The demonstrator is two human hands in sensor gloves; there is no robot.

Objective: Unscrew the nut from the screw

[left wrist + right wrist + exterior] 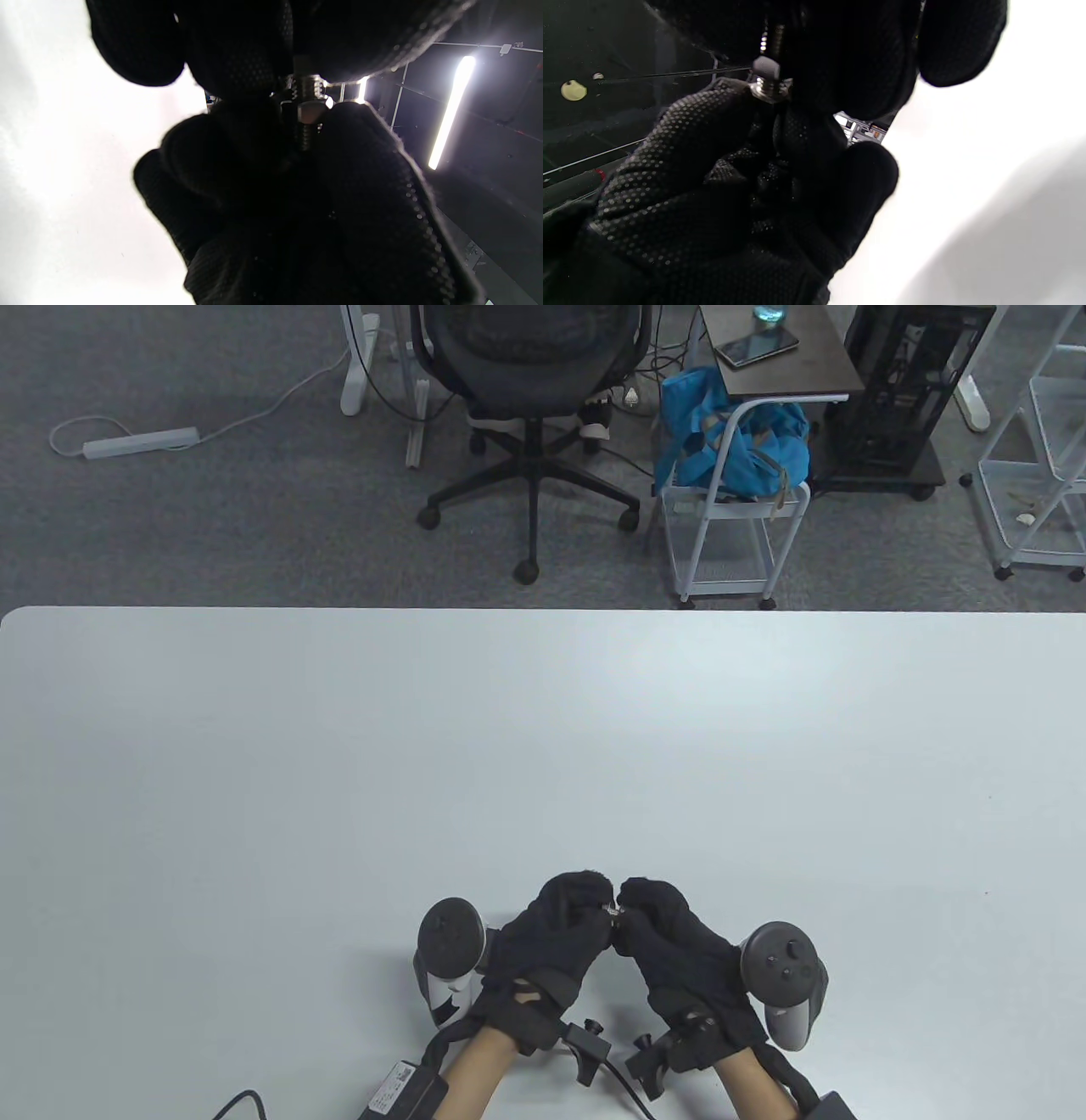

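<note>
Black knit gloves cover both hands, which are brought together fingertip to fingertip above the near edge of the pale grey counter [543,746]. The left hand [551,937] and the right hand [670,942] are raised slightly off the surface, each with a tracker strapped to its back.

Between the fingertips a small metal screw [612,911] is held, seen in the table view only as a bright glint. In the left wrist view the threaded shaft of the screw [306,114] is shown running top to bottom, with the hexagonal nut [311,112] seated partway along it and bare thread exposed on either side. The nut is pinched there by gloved fingers [365,140], while the upper end of the shaft is gripped by the other hand's fingers at the top of that view.

In the right wrist view a metal part of the assembly [766,87] is seen clamped between fingertips [712,114]; whether the nut or the screw head is shown there cannot be told.
</note>
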